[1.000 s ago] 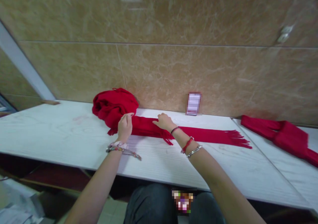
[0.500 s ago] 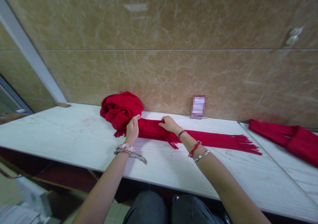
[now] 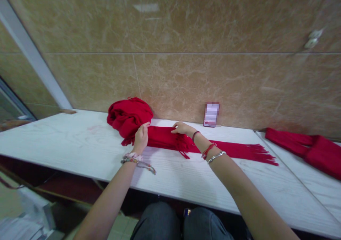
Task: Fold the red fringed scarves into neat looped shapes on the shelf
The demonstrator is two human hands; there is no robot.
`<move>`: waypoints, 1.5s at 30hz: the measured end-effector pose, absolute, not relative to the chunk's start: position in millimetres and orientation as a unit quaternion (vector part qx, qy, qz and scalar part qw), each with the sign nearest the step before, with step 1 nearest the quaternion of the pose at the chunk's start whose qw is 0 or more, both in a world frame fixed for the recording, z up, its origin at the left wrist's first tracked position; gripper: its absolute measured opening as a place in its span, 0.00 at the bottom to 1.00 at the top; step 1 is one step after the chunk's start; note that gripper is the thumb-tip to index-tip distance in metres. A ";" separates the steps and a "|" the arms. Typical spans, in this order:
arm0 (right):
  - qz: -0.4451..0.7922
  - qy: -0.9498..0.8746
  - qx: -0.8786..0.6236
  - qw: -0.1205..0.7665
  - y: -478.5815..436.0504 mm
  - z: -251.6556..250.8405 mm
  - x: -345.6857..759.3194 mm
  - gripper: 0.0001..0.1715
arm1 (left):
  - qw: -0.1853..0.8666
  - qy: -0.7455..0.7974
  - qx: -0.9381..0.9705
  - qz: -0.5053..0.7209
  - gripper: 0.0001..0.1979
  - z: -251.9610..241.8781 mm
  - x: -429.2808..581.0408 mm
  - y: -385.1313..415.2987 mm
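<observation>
A long red scarf (image 3: 234,148) with fringed ends lies stretched along the white table (image 3: 66,144), close to the wall. Its left part is bunched into a heap (image 3: 128,115). My left hand (image 3: 141,137) pinches the scarf's folded edge just right of the heap, fingers closed on the cloth. My right hand (image 3: 181,129) grips the same folded band a little further right, lifting its upper edge slightly. A fringe hangs below my right wrist. Both wrists wear bracelets.
A second red scarf (image 3: 306,147) lies on the adjoining table at the right. A small blurred card (image 3: 212,114) leans against the marble wall behind the scarf. The table's front edge runs above my knees. A dark gap and floor clutter show at lower left.
My right hand has risen a little off the table and now grips the scarf's edge instead of lying flat on it. My left hand has stayed in place.
</observation>
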State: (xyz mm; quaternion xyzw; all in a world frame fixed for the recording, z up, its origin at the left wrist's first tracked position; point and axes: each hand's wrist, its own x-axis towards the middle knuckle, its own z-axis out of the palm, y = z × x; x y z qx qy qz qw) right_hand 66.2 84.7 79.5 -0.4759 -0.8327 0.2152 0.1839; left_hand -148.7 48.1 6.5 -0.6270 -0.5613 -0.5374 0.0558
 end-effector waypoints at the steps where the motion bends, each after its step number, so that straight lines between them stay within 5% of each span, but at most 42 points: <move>1: 0.222 -0.829 -0.479 0.184 84.0 83.3 69.9 0.12 | 0.057 -0.560 -0.628 -0.538 0.23 6.8 -148.6 47.9; 10: 0.261 -0.815 -0.505 0.112 82.6 131.3 198.1 0.10 | 0.064 -0.569 -0.742 -0.348 0.24 7.6 -146.5 44.8; 16: 0.284 -0.758 -0.585 0.053 77.6 102.0 306.6 0.08 | 0.117 -0.566 -0.774 -0.258 0.23 3.2 -150.2 50.8; 23: 0.358 -0.719 -0.584 0.113 82.2 63.4 338.1 0.09 | 0.140 -0.528 -0.792 -0.271 0.25 5.8 -143.8 54.1; 37: 0.571 -0.617 -0.451 0.299 81.0 58.8 356.3 0.11 | -0.137 -0.599 -0.731 -0.297 0.53 5.7 -184.9 41.6; 45: 0.530 -0.627 -0.529 0.215 80.3 23.0 372.9 0.08 | -0.188 -0.598 -0.691 -0.360 0.38 8.9 -155.3 46.8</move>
